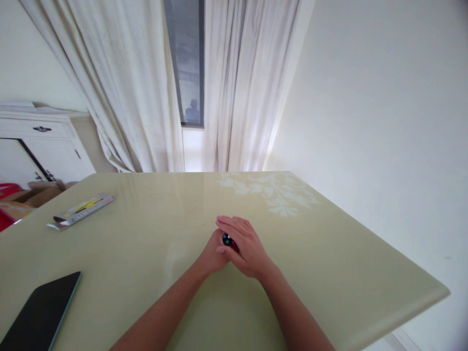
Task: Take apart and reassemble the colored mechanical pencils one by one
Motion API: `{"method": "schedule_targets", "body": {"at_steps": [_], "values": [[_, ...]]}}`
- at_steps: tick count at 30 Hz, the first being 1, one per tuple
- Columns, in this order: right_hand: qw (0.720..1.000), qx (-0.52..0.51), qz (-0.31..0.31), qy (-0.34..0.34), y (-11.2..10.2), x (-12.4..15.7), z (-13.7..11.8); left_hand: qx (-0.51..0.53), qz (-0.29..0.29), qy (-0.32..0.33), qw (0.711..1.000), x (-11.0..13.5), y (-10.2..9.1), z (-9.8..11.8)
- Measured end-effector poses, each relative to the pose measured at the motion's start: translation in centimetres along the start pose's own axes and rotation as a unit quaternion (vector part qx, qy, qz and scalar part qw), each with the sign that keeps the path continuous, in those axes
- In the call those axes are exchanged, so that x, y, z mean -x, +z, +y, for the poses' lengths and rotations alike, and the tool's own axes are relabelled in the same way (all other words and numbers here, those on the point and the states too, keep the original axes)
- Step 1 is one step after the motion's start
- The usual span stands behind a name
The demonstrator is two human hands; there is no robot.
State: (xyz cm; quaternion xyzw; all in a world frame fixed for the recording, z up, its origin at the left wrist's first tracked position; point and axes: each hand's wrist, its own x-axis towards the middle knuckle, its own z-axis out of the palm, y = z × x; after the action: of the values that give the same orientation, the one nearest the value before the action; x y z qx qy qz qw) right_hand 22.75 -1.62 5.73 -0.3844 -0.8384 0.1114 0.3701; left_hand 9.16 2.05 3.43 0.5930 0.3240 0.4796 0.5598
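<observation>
Near the middle of the table, my two hands are together around a small round black object with coloured dots (227,240). My left hand (215,254) is cupped against it from the left and below, its fingers largely hidden. Over the top lies my right hand (243,241), its fingers bent across the object and its thumb along the near side. Only a small part of the black object shows between the hands, with blue, green, red and white spots. What kind of thing it is, I cannot make out.
The pale green table (146,234) carries a flat, open-ended printed box (84,209) at the far left. A dark tablet-like slab (44,312) lies at the near left. Beyond stand curtains (127,83), a white cabinet (44,141) and, on the right, a wall (383,122).
</observation>
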Motion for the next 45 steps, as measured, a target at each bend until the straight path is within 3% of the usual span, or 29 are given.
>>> {"method": "schedule_targets", "body": {"at_steps": [3, 7, 10, 13, 16, 19, 24, 26, 28, 32, 35, 38, 40, 43, 45], "values": [[0.999, -0.033, 0.012, 0.018, 0.7, 0.1, 0.7, 0.033, -0.036, -0.011, 0.999, 0.0, -0.3, 0.3], [0.973, -0.186, 0.067, 0.121, 2.8, 0.3, 2.2, 0.098, 0.048, -0.047, 0.993, -0.5, -0.8, 0.2], [0.946, -0.273, -0.007, 0.177, 4.4, 0.5, 3.0, 0.149, 0.129, -0.070, 0.978, -1.2, -1.3, 0.8], [0.912, -0.318, -0.119, 0.229, 5.5, 0.6, 2.9, 0.165, 0.160, -0.091, 0.969, -1.3, -1.7, 2.0], [0.872, -0.380, -0.167, 0.259, 5.6, 0.6, 1.9, 0.159, 0.146, -0.104, 0.971, -0.7, -1.9, 3.2], [0.838, -0.455, -0.188, 0.237, 5.3, 0.4, 1.0, 0.146, 0.128, -0.098, 0.976, 0.2, -1.9, 3.8], [0.810, -0.502, -0.092, 0.291, 5.9, 0.6, 0.7, 0.131, -0.001, -0.161, 0.978, 1.2, -2.4, 3.8], [0.792, -0.517, -0.082, 0.314, 6.5, 0.9, 0.7, 0.134, -0.039, -0.153, 0.978, 1.4, -2.8, 3.6], [0.768, -0.543, -0.092, 0.326, 6.8, 1.2, 0.7, 0.159, -0.044, -0.137, 0.977, 1.6, -3.0, 3.3], [0.712, -0.585, -0.172, 0.347, 6.6, 1.4, 0.7, 0.219, -0.026, -0.161, 0.962, 2.4, -2.3, 2.4], [0.737, -0.553, -0.211, 0.325, 6.4, 1.1, 0.5, 0.179, 0.011, -0.159, 0.971, 2.5, -2.0, 1.9], [0.786, -0.503, -0.208, 0.292, 6.4, 0.8, 0.6, -0.003, 0.078, -0.158, 0.984, 1.0, -4.6, 1.8], [0.832, -0.447, -0.150, 0.293, 6.3, 0.7, 1.2, -0.074, 0.079, -0.183, 0.977, -0.8, -8.3, 2.0], [0.913, -0.287, -0.029, 0.288, 6.2, 0.8, 2.8, -0.200, 0.075, -0.243, 0.946, -3.7, -15.4, 2.4], [0.943, -0.178, 0.017, 0.281, 6.4, 1.0, 4.0, -0.288, 0.086, -0.266, 0.916, -5.1, -19.6, 2.7]]}}
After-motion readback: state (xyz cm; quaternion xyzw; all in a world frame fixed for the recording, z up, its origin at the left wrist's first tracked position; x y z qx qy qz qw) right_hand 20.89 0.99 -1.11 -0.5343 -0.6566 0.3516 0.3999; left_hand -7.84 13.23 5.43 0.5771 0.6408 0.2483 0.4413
